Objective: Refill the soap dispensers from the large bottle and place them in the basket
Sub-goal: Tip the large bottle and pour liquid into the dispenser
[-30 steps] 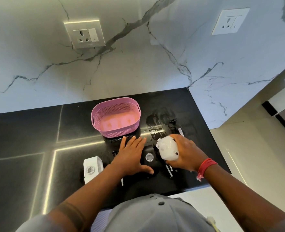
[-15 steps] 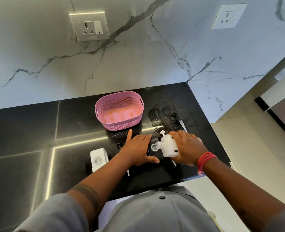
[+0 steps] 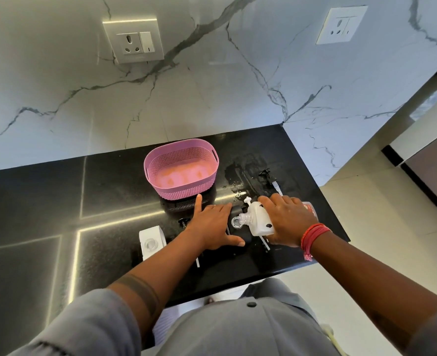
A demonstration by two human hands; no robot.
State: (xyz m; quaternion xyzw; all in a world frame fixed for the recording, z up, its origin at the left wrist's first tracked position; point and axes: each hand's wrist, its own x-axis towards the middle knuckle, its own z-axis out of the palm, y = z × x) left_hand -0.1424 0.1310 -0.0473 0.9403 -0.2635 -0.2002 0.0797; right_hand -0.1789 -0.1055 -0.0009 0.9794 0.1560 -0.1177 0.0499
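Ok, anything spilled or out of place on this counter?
Yes: a wet smear shines on the black counter right of the pink basket, and loose pump parts lie in it.

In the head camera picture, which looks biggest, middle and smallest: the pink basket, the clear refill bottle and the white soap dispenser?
1. Pink basket
2. Clear refill bottle, partly hidden by a hand
3. White soap dispenser, though partly hidden too, so unsure against the bottle

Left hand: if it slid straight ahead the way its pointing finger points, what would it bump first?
Probably the pink basket. The left hand lies flat, its index finger aimed at the basket's near wall just ahead, nothing visible between, though one view leaves depth uncertain.
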